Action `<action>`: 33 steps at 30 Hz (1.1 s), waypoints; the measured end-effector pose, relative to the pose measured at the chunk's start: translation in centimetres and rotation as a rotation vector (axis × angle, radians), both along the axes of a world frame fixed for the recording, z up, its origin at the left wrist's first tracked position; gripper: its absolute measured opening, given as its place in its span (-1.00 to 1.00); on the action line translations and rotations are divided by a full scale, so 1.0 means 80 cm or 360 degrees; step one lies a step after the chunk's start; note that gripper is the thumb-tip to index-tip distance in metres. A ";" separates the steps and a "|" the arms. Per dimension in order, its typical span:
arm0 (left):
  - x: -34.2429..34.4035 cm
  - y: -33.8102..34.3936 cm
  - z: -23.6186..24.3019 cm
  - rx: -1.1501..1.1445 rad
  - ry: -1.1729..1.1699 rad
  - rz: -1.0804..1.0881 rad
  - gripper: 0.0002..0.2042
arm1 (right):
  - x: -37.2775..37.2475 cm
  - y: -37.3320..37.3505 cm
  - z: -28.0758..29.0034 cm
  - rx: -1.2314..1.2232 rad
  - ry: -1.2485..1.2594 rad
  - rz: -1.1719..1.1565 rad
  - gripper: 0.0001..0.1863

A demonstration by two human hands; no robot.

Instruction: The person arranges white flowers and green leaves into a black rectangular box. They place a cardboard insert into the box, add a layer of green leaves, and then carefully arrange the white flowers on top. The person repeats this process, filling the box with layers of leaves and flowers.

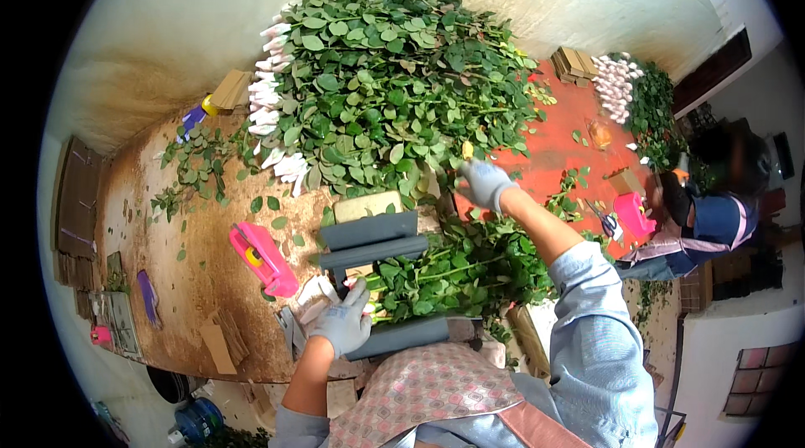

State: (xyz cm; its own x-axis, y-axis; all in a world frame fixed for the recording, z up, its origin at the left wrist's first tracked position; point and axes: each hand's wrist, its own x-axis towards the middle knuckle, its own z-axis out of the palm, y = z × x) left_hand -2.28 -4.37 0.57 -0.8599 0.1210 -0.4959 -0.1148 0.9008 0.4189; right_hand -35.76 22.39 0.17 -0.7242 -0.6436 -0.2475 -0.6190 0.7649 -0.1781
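Observation:
My left hand, in a grey glove, is closed at the head end of a bunch of leafy rose stems. The bunch lies in a cradle with dark padded bars. White-wrapped flower heads show beside that hand. Farther up and right, my right hand, also gloved, is closed around a small yellow-ended thing whose kind I cannot make out. It is at the near edge of a large heap of leafy stems, whose white-wrapped heads point left.
A pink tape dispenser stands left of the cradle. Cardboard pieces and loose leaves lie on the worn table. Right, on the red surface, are scissors and another pink dispenser. A co-worker is there.

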 end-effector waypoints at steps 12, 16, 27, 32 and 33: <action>0.000 -0.003 -0.016 0.0208 0.0173 0.0062 -0.45 | -0.157 -0.223 -0.022 -0.0011 0.0366 -0.0216 -0.58; 0.003 -0.003 -0.013 0.0266 0.0150 0.0144 -0.47 | -0.137 -0.223 -0.027 0.0128 0.0702 -0.0103 -0.68; 0.020 -0.003 -0.035 0.0214 0.0188 0.0181 -0.47 | -0.042 -0.082 0.114 -0.0106 0.0970 0.0121 -0.79; 0.018 -0.002 -0.038 0.0162 0.0148 0.0171 -0.44 | 0.030 0.024 0.156 -0.0516 0.0881 0.0250 -0.81; 0.018 -0.002 -0.041 0.0153 0.0150 0.0157 -0.44 | 0.048 0.043 0.162 -0.0572 0.0816 0.0275 -0.81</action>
State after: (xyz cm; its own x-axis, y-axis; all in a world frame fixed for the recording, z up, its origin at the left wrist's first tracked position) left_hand -0.82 -4.52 -2.72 -0.9122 0.0764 -0.4026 -0.1570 0.8423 0.5156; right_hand -31.92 25.85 13.16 -0.5721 -0.7396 0.3545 -0.8022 0.5946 -0.0540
